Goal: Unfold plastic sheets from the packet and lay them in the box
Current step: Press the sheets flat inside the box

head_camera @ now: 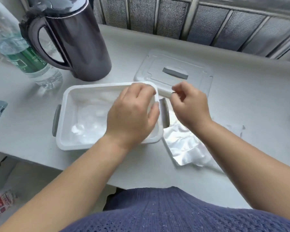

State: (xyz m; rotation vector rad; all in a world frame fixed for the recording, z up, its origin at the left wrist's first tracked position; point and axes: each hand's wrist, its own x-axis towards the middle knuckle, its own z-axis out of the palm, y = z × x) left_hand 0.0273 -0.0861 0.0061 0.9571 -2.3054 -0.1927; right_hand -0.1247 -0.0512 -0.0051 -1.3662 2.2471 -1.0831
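Observation:
A white box [66,104] with grey side handles stands on the table, with crumpled white sheets lying in its bottom. My left hand [132,114] hovers over the box's right end, fingers curled at the far right corner. My right hand [189,108] is just right of the box, thumb and forefinger pinched. A thin, nearly clear plastic sheet [165,101] seems to stretch between both hands; its edges are hard to see. The opened silver packet [184,144] lies flat to the right of the box, under my right wrist.
The box's lid [174,71] lies behind my right hand. A dark jug [77,39] and a clear water bottle [23,52] stand at the back left. A window grille runs along the far side. The table's front edge is close to my body.

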